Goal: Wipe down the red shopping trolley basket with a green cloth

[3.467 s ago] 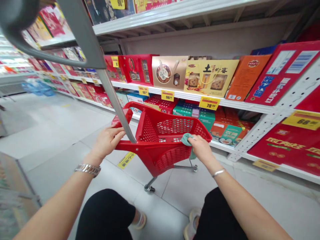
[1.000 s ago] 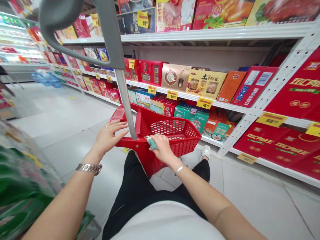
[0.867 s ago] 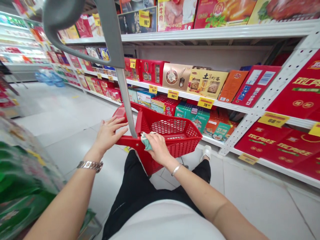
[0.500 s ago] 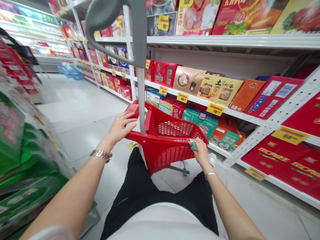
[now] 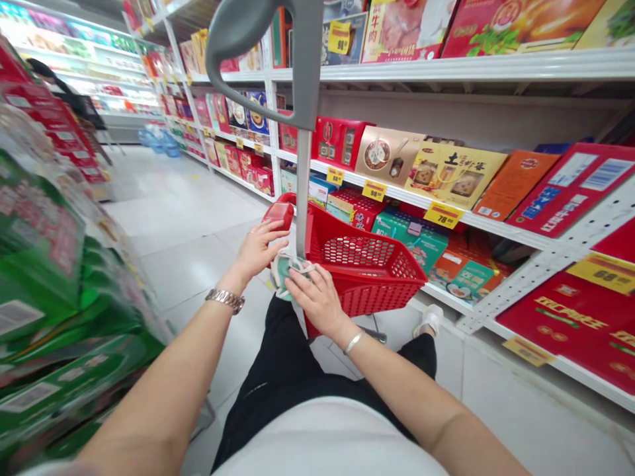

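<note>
A red plastic shopping basket on wheels (image 5: 370, 268) stands on the floor in front of me, with a grey handle pole (image 5: 302, 192) rising from its near end. My right hand (image 5: 315, 297) presses a green cloth (image 5: 284, 270) against the base of the pole, fingers closed over it. My left hand (image 5: 258, 248) rests on the basket's near left corner with its fingers spread. A metal watch is on my left wrist, a bracelet on my right.
White shop shelves (image 5: 446, 66) full of red, gold and green gift boxes with yellow price tags (image 5: 442, 215) run along the right. Green packages (image 5: 44, 330) are stacked close at the left. A pale tiled aisle (image 5: 173, 218) stretches ahead.
My right hand slid the green cloth from the basket's right rim back to the base of the pole. The view shifted left and the basket sits nearer the centre.
</note>
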A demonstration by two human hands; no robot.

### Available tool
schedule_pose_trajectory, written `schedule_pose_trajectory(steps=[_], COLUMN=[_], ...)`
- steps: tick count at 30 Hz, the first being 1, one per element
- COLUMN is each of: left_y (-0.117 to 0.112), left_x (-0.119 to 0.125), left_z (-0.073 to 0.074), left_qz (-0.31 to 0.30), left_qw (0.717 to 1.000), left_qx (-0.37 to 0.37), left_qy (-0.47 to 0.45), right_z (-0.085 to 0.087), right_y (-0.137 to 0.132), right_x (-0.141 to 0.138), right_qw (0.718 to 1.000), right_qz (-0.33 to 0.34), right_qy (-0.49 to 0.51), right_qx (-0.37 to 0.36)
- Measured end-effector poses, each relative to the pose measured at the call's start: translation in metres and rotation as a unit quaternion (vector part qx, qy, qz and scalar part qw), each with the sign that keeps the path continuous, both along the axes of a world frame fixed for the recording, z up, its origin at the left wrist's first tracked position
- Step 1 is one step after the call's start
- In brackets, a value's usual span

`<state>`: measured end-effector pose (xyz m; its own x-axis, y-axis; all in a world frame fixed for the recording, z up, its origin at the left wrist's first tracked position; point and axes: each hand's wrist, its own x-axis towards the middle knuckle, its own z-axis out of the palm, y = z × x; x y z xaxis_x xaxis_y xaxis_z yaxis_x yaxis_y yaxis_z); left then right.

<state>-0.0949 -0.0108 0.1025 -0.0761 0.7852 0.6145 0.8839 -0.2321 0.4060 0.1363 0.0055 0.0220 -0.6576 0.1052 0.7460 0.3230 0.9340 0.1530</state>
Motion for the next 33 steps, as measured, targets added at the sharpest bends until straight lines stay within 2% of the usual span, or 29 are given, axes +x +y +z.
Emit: schedule_pose_trajectory(steps=[3,8,10,11,13,17,20,22,25,27,30,33], left_y=[-0.001,-0.002,-0.002,-0.003,-0.005,-0.007,-0.008,-0.008,-0.008,-0.009,-0.01,-0.01], left_x=[-0.001,0.0,0.001,0.001,0.001,0.001,0.0,-0.001,-0.003,-0.004,-0.004,-0.004], left_z=[0.0,0.002,0.002,0.003,0.003,0.003,0.004,0.004,0.004,0.003,0.003,0.004], left_qz=[-0.003,0.002,0.0,-0.003,-0.006,-0.012,-0.013,-0.015,-0.019,-0.018,-0.014,-0.011], left_qw=[1.0,1.0,1.0,1.0,1.0,1.0,1.0,1.0,1.0,1.0,1.0,1.0], left_qx=[0.003,0.004,0.007,0.008,0.012,0.025,0.022,0.02,0.022,0.019,0.013,0.015], left_qy=[-0.002,-0.001,0.0,0.001,0.001,-0.004,-0.003,-0.001,0.001,0.001,-0.006,-0.013], right_z=[-0.021,-0.09,-0.105,-0.106,-0.092,-0.025,0.019,0.033,0.035,0.029,0.019,0.011], right_y=[0.007,0.008,0.006,0.005,0.004,0.005,0.011,0.016,0.025,0.032,0.049,0.072], right_x=[0.001,0.042,0.062,0.069,0.078,0.062,0.032,0.013,0.0,0.005,0.032,0.074], right_qw=[0.997,0.974,0.964,0.963,0.972,0.998,0.999,0.995,0.986,0.982,0.974,0.958], right_qz=[0.011,0.007,-0.014,-0.022,-0.016,0.024,-0.023,-0.067,-0.098,-0.096,-0.109,-0.157], right_qy=[-0.074,-0.222,-0.261,-0.266,-0.234,-0.056,0.019,0.014,-0.024,-0.045,-0.069,-0.095], right_qx=[0.018,-0.037,-0.047,-0.047,-0.027,0.024,-0.011,-0.067,-0.136,-0.158,-0.187,-0.219])
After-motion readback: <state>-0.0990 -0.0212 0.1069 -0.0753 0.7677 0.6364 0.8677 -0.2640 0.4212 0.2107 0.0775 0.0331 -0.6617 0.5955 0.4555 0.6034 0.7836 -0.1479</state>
